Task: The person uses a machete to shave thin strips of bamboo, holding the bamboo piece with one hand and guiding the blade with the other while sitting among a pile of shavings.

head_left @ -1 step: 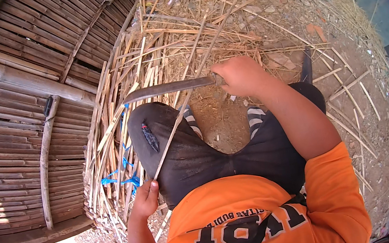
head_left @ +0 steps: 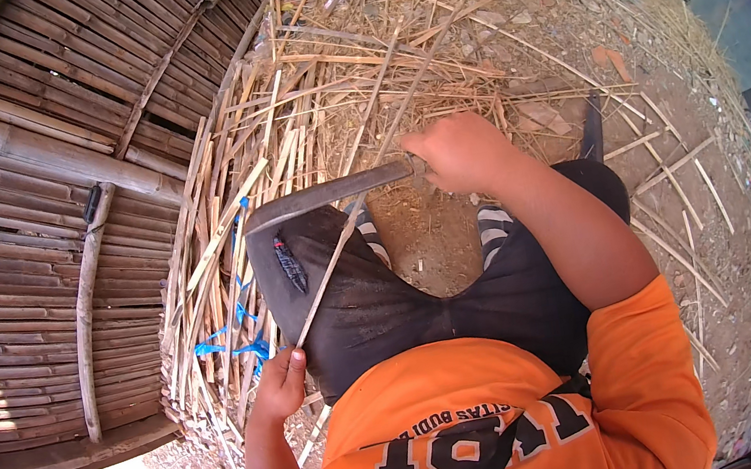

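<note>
The long, thin, pale bamboo strip (head_left: 330, 275) slants over the black cloth trousers (head_left: 428, 324), its near end pinched in my left grip (head_left: 281, 384), so I should make that hold firm and well back from the steel. My right grip (head_left: 461, 156) is wrapped around the handle of the long, dark metal machete (head_left: 322, 198), whose blade crosses the strip in view; contact I cannot tell, so a shallow angle and light, even pressure would suit best. Outward, the strip's far end deserves clearance from the loose tan bamboo heap (head_left: 212, 244) on the brown dirt ground (head_left: 424, 232).
</note>
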